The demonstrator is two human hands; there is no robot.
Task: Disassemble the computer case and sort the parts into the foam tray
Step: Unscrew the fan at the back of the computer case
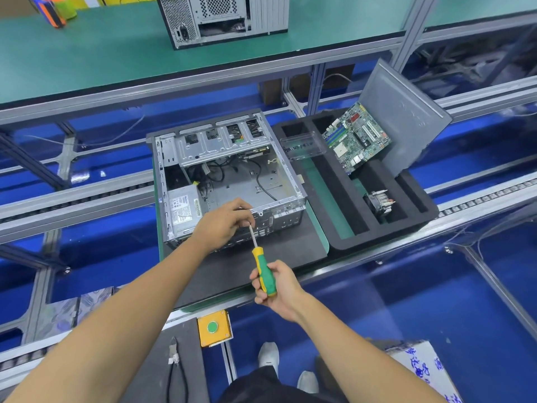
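Left hand [223,222] pinching shaft, right hand [277,289] gripping screwdriver [263,266] handle

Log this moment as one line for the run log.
left hand: steadies shaft at case rear edge | right hand: grips screwdriver | foam tray: holds motherboard, heatsink fan

a long workbench [87,62] with a green mat top and grey aluminium framing runs across the far side, with a second computer tower [223,18] standing on it. nearer, grey conveyor rails [72,199] cross a glossy blue floor [436,301]. a yellow box with a green button [214,328] is fixed at the near rail, and a printed cardboard box [427,370] sits at lower right.
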